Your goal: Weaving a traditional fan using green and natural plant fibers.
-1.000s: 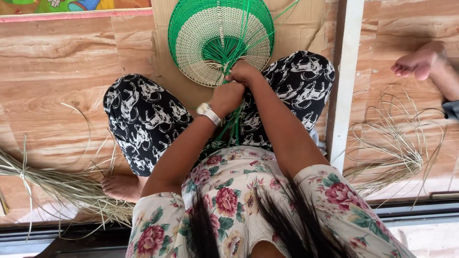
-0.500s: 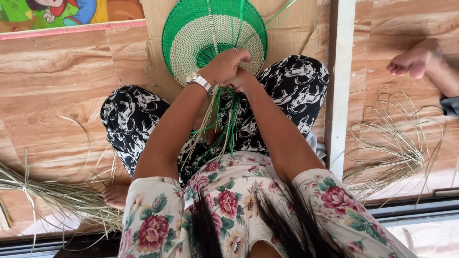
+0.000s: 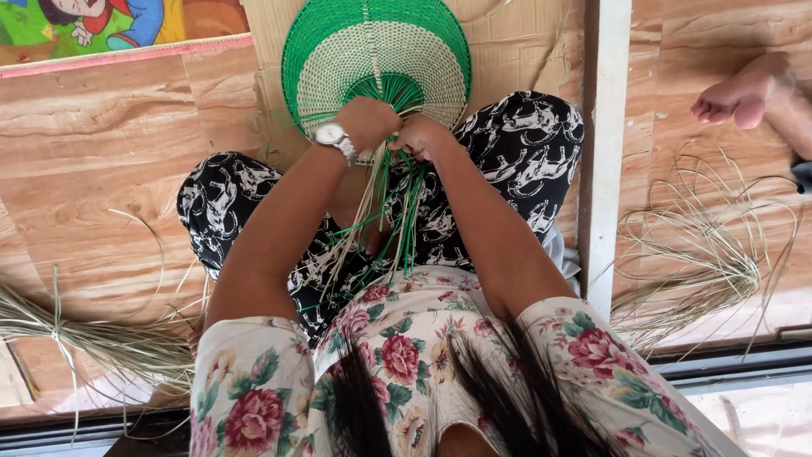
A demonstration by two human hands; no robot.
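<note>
A round woven fan (image 3: 376,59), cream in the middle with a green rim, lies on cardboard in front of my crossed legs. My left hand (image 3: 365,121), with a silver watch on the wrist, grips the base of the fan where the strands gather. My right hand (image 3: 419,135) sits beside it, fingers closed on the same bunch. Loose green and pale strands (image 3: 391,216) hang from both hands down toward my lap.
A tied bundle of pale straw (image 3: 93,334) lies on the wooden floor at the left. Another loose coil of straw (image 3: 702,262) lies at the right, past a white post (image 3: 602,144). Another person's bare foot (image 3: 748,89) rests at the far right. A colourful mat (image 3: 101,21) is at top left.
My left hand rose from my lap up to the fan's base. The long green strands that stuck out over the fan now hang toward my lap.
</note>
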